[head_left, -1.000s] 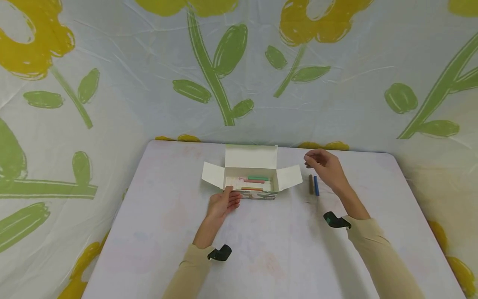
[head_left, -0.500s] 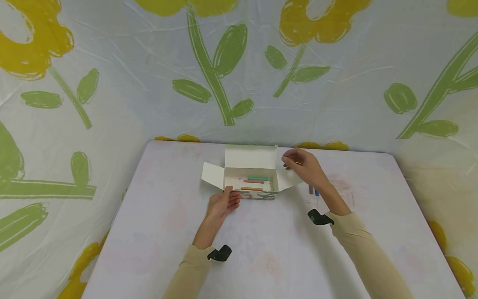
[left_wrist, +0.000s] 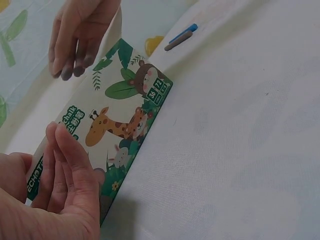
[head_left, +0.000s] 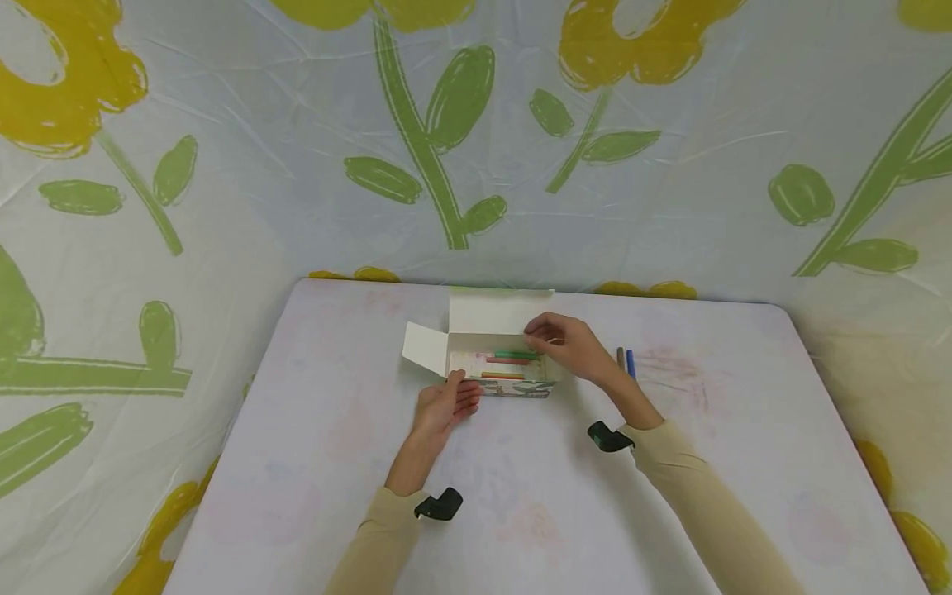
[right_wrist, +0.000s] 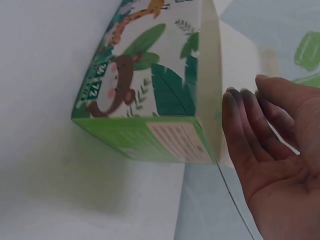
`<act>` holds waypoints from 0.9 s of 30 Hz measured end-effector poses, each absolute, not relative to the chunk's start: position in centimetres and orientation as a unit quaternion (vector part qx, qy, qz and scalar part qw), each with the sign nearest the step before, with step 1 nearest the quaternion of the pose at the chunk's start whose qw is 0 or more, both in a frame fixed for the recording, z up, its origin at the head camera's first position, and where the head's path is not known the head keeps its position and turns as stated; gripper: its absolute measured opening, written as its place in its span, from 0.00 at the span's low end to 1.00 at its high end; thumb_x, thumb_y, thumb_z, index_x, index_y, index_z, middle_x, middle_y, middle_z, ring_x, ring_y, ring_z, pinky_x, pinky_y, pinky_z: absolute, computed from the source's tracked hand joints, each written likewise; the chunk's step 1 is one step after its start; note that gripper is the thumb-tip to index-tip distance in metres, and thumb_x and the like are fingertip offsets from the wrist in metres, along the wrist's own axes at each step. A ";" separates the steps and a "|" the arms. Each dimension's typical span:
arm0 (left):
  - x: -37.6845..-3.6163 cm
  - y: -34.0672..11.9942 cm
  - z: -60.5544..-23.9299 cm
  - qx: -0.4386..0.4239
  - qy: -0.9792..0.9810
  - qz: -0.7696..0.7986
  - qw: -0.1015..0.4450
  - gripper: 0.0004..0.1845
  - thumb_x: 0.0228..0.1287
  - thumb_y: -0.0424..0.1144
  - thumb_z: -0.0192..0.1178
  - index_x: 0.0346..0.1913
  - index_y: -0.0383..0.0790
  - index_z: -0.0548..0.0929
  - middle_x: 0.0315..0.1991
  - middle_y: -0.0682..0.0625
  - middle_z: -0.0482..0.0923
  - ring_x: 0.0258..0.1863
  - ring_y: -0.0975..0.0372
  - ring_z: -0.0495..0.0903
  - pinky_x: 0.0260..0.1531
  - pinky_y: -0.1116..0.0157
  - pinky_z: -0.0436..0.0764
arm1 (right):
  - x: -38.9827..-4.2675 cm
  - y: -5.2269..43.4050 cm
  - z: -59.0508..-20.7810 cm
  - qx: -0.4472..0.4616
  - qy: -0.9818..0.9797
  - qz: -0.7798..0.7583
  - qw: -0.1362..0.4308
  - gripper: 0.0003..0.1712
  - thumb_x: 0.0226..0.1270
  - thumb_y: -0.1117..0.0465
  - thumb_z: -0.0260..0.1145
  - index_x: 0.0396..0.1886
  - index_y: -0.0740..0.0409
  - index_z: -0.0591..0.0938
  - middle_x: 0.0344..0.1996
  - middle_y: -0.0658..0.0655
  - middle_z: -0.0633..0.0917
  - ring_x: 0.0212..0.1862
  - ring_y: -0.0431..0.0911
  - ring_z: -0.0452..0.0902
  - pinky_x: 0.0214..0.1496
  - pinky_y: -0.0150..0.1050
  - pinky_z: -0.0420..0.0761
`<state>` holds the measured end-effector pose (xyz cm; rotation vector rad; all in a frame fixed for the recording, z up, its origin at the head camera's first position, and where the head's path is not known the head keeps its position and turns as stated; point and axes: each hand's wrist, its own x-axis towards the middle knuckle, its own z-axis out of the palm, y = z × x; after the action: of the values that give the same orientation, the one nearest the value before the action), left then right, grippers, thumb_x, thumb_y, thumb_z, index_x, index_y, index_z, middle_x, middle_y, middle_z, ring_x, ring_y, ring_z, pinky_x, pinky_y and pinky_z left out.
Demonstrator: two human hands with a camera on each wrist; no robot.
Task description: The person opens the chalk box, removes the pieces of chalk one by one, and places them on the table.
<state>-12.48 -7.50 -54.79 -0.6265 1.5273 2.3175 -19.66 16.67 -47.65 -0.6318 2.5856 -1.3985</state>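
— Where is the box?

— The box (head_left: pixel 497 364) sits open near the middle of the table (head_left: pixel 312 463), toward the far edge, its lid flap standing up at the back and one side flap spread out to the left. Inside lie a few chalk sticks (head_left: pixel 513 355): a green one, a reddish one and an orange one.

— What is the left hand doing?

— The left hand (head_left: pixel 446 403) rests against the near front wall of the box, fingers straight and together, thumb up at the rim. The left wrist view shows the fingers laid flat on the printed giraffe side, not curled round anything.

— And the right hand?

— The right hand (head_left: pixel 567 345) hovers over the right end of the box, just above the green stick. Its fingers are loosely extended, the tips smudged dark, and they hold nothing that I can see.

— Anything else on the table?

— A brown stick (head_left: pixel 621 359) and a blue stick (head_left: pixel 630 362) lie side by side just right of the box, beyond the right wrist.
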 end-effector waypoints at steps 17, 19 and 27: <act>-12.5 -7.5 -54.9 -0.211 0.528 0.809 0.147 0.20 0.77 0.43 0.56 0.43 0.25 0.85 0.32 0.45 0.88 0.30 0.65 0.85 0.33 0.70 0.86 | -20.0 13.5 -49.4 -0.300 0.842 -0.414 0.172 0.13 0.70 0.69 0.69 0.51 0.71 0.82 0.44 0.64 0.86 0.47 0.53 0.84 0.53 0.48 0.85; -12.5 -7.5 -54.9 -0.211 0.527 0.810 0.148 0.19 0.77 0.43 0.56 0.43 0.25 0.85 0.33 0.46 0.88 0.30 0.65 0.85 0.34 0.70 0.86 | -20.2 13.3 -49.4 -0.314 0.845 -0.389 0.190 0.13 0.70 0.69 0.69 0.50 0.72 0.82 0.44 0.65 0.86 0.46 0.52 0.83 0.50 0.45 0.85; -12.4 -7.5 -54.8 -0.210 0.524 0.812 0.147 0.20 0.77 0.43 0.57 0.45 0.24 0.84 0.33 0.46 0.87 0.30 0.65 0.85 0.35 0.71 0.86 | -21.3 12.4 -48.9 -0.343 0.871 -0.266 0.231 0.09 0.69 0.70 0.69 0.46 0.70 0.84 0.40 0.62 0.85 0.44 0.51 0.81 0.49 0.43 0.83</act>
<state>-12.39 -7.50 -54.77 -0.6057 1.5094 2.3372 -21.32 12.39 -48.90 -0.9423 2.3951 -0.7326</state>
